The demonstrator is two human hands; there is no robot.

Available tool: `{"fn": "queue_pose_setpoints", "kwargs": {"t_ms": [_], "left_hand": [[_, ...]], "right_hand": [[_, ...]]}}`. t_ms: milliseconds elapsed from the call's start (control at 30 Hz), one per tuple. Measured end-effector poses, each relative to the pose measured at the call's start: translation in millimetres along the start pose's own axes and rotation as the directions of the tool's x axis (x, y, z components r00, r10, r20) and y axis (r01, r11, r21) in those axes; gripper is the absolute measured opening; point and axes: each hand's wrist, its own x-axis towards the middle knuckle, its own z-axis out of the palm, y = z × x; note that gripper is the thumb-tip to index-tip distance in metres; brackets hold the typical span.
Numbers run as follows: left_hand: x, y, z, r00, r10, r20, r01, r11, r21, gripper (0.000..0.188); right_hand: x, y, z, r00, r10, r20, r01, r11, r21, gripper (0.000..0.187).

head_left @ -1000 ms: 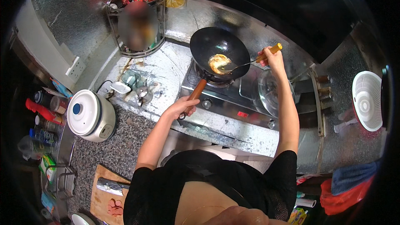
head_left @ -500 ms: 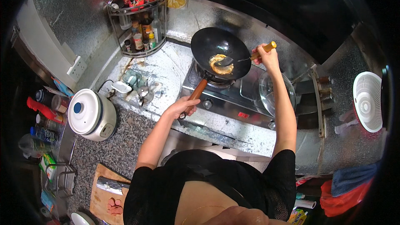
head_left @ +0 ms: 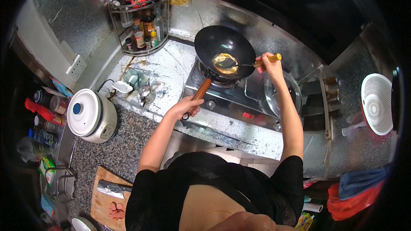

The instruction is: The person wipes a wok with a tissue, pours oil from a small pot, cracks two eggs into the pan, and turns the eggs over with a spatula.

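Observation:
A black wok (head_left: 222, 39) sits tilted over the left burner of the gas stove. My left hand (head_left: 188, 106) is closed round the end of its brown wooden handle (head_left: 202, 89). Inside lies a fried egg (head_left: 225, 71), browned at its edge. My right hand (head_left: 269, 66) grips a spatula by its yellowish handle (head_left: 274, 58). The dark head of this spatula (head_left: 226, 63) rests at the egg, and I cannot tell whether it is under or on top.
Right of the wok a glass lid (head_left: 286, 96) lies on the stove. A seasoning rack (head_left: 139, 51) stands in the back left corner. At the left are a white electric cooker (head_left: 90, 117) and a cutting board (head_left: 99, 199) with a cleaver (head_left: 112, 188) and sliced sausage (head_left: 116, 210).
The spatula's head has shifted slightly left across the egg. Both hands keep their grips, and the whole view has moved a little.

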Motion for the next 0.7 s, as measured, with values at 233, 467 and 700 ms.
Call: {"fn": "queue_pose_setpoints", "kwargs": {"t_ms": [233, 467, 700], "left_hand": [[-1, 1, 0, 1.0, 0.002, -0.011, -0.002, 1.0, 0.029, 0.027], [-1, 0, -1, 1.0, 0.006, -0.008, -0.005, 0.999, 0.039, 0.027], [-1, 2, 1, 1.0, -0.006, -0.017, 0.006, 0.999, 0.039, 0.027]], "right_hand": [[8, -33, 6, 0.998, -0.002, -0.062, -0.007, 0.991, -0.137, 0.023], [7, -18, 15, 0.999, 0.032, 0.023, -0.031, 0.997, -0.076, 0.021], [-4, -54, -29, 0.998, -0.06, -0.021, 0.05, 0.945, -0.323, 0.023]]}}
